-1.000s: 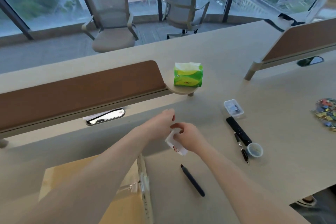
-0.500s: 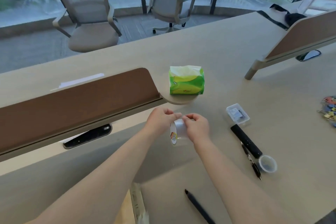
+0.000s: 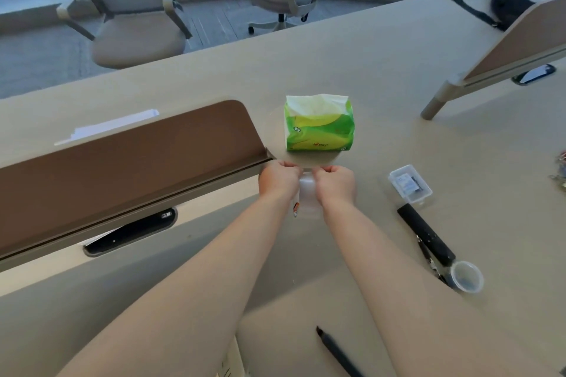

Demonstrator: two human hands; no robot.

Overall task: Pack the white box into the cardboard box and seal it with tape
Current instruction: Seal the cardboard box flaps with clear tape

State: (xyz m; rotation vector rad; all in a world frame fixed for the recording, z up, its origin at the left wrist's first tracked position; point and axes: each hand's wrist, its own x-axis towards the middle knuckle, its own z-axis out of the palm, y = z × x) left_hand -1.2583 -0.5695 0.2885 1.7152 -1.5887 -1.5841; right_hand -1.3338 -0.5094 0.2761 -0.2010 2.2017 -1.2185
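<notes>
A roll of clear tape (image 3: pixel 307 194) hangs in the air between my two hands, above the beige table (image 3: pixel 398 70). My left hand (image 3: pixel 279 179) grips the roll on its left side, fingers curled over the top. My right hand (image 3: pixel 333 184) pinches the tape at the roll's upper right. Only a thin strip of the cardboard box (image 3: pixel 234 360) shows at the bottom edge, between my forearms. The white box is out of sight.
A green tissue pack (image 3: pixel 318 124) stands just beyond my hands. To the right lie a small clear case (image 3: pixel 409 184), a black remote (image 3: pixel 425 234), a pen and a small clear cup (image 3: pixel 466 277). A black marker (image 3: pixel 338 352) lies near the bottom. A brown divider (image 3: pixel 128 162) is at the left.
The view has tilted up and the cardboard box has dropped almost out of frame. Both hands have lifted the tape roll farther from me, toward the tissue pack.
</notes>
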